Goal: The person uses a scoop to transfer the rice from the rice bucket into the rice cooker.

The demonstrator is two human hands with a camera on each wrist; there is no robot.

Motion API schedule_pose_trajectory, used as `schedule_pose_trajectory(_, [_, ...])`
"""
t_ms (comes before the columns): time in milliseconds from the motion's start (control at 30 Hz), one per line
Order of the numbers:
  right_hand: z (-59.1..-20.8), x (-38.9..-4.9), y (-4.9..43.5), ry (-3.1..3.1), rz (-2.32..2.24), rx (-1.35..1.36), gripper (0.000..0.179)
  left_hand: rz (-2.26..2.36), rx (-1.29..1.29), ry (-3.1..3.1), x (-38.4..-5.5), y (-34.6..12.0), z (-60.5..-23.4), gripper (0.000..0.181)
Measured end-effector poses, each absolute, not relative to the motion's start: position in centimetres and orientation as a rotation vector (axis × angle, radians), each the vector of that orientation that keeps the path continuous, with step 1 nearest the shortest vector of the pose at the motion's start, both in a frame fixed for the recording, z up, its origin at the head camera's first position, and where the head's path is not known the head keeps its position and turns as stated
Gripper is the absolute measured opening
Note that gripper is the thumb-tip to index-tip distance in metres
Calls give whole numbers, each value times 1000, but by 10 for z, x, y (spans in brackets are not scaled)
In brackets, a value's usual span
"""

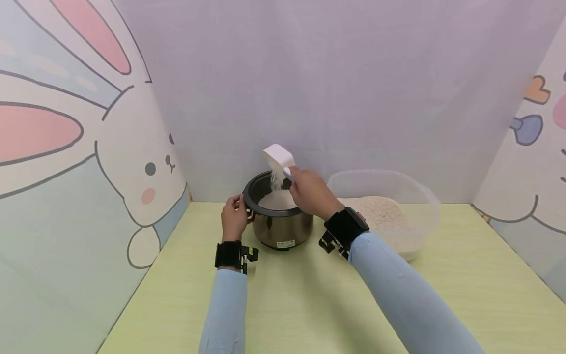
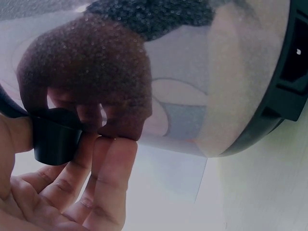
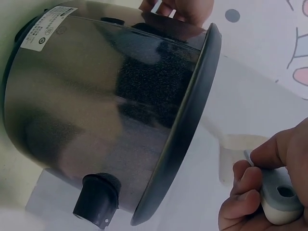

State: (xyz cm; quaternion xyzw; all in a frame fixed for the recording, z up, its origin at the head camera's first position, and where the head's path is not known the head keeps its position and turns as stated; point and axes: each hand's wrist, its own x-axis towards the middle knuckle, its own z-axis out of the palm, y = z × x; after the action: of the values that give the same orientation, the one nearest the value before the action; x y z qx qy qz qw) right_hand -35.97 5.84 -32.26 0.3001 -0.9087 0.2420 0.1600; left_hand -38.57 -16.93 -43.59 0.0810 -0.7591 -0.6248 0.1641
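A rice cooker (image 1: 283,228) with a dark rim and a shiny metallic body stands on the table, its top uncovered. My left hand (image 1: 233,216) holds its left side handle; in the left wrist view the thumb and fingers are around that short black handle (image 2: 57,144). Above the opening, my right hand (image 1: 313,192) grips the handle of a white scoop (image 1: 278,155), tilted mouth down. White grains, looking like rice, stream (image 1: 276,181) from it onto a pale heap (image 1: 277,200) inside. The right wrist view shows the fingers curled around the scoop's grey-and-white handle (image 3: 284,195).
Right of the cooker stands a translucent plastic bin (image 1: 426,206) partly filled with rice-like grains (image 1: 376,212). The pale yellow table (image 1: 283,305) meets a plain curtain-like backdrop (image 1: 309,98). Rabbit-printed panels (image 1: 128,182) rise at both sides.
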Motion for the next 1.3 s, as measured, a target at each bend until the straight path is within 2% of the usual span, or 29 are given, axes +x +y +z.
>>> schedule_pose_trajectory(300, [-329, -351, 63, -2571, 505, 979, 39, -1752, 234, -2179, -385, -169, -435, 41])
schedule_pose_trajectory(767, [-338, -347, 74, -2667, 387, 968, 45, -1758, 222, -2152, -385, -168, -438, 40])
schedule_pose_trajectory(1033, [-343, -354, 101, -2602, 703, 955, 40, -1737, 223, -2184, -385, -167, -438, 41])
schedule_pose_trajectory(1300, [-345, -357, 163, -2611, 979, 667, 40, -1722, 205, -2201, -385, -168, -438, 42])
